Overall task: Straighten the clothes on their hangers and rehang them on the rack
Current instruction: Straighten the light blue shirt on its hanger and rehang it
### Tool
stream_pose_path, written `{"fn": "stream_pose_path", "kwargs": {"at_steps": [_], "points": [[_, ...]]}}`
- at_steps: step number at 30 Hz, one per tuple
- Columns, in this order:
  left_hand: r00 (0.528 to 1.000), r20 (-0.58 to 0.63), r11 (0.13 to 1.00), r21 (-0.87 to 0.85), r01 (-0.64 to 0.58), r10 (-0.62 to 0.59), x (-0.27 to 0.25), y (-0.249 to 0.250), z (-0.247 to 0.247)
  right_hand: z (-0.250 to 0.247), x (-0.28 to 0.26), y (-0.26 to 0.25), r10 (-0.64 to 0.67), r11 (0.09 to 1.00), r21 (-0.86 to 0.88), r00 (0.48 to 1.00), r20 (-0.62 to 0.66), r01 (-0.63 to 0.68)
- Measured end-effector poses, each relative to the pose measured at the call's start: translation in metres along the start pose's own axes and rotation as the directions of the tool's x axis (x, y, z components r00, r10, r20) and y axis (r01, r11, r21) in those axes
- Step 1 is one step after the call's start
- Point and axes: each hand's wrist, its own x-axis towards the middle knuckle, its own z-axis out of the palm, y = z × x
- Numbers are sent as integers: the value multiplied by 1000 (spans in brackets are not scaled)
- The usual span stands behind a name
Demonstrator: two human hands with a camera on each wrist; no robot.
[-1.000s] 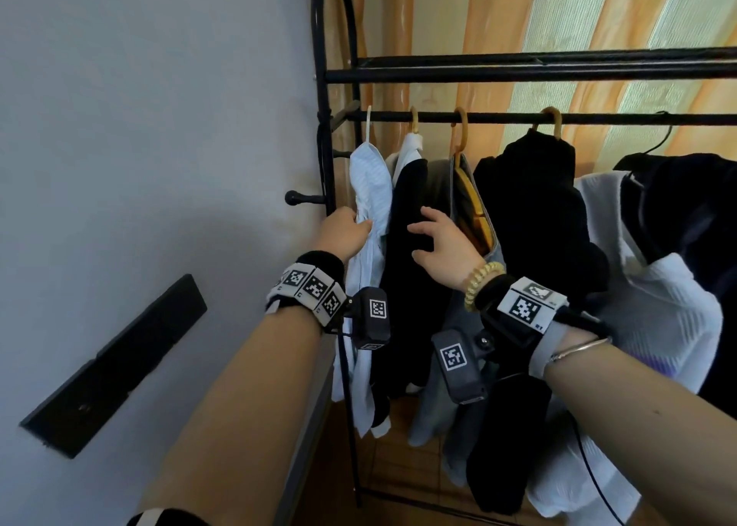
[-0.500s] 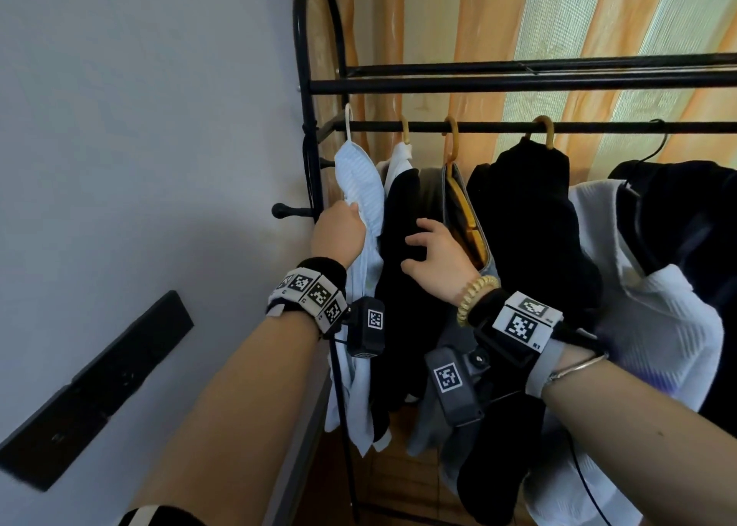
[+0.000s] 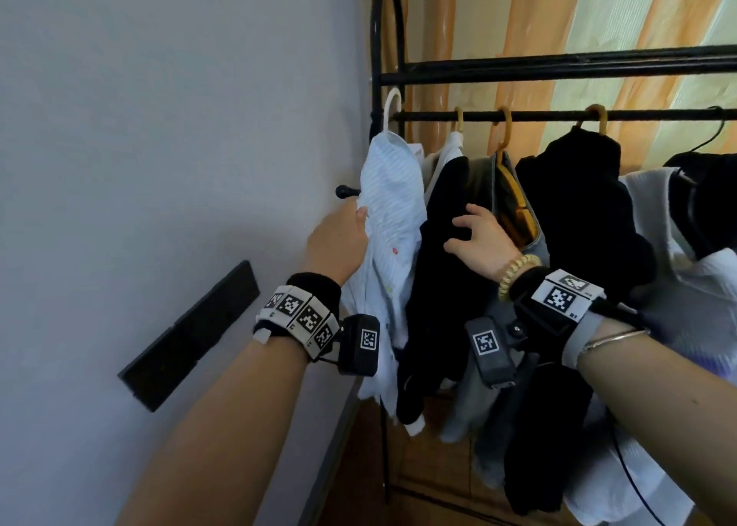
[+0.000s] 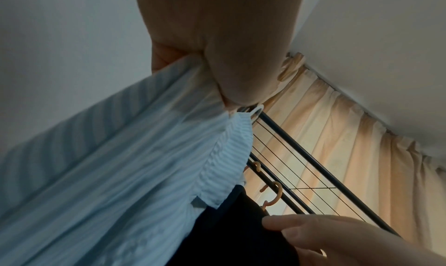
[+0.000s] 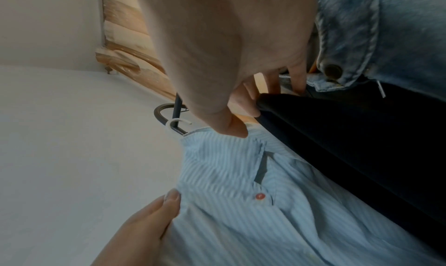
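Grey wall behind rack; left hand pinches striped shirt, right hand fingers curl on black garment.

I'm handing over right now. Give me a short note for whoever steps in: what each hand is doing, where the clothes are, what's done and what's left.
Left hand: grips the edge of the pale blue striped shirt, which hangs on the white hanger at the wall end of the rail.
Right hand: fingers curl over the edge of the black garment next to it, parting it from the shirt.
Placement: all visible garments hang on the rail; a denim piece sits just beyond the black one.
Done: nothing clearly straightened yet.
Left: square the striped shirt on its hanger, then work along the rest.
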Motion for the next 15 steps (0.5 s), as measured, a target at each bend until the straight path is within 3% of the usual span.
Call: {"fn": "stream_pose_path", "kwargs": {"at_steps": [7, 15], "points": [[997, -74, 996, 86, -22, 28, -56, -19, -43, 3, -35, -20, -41, 999, -10, 997, -72, 41], [985, -161, 990, 136, -35, 57, -161, -19, -95, 2, -112, -34, -175, 968, 173, 983, -58, 182]]}}
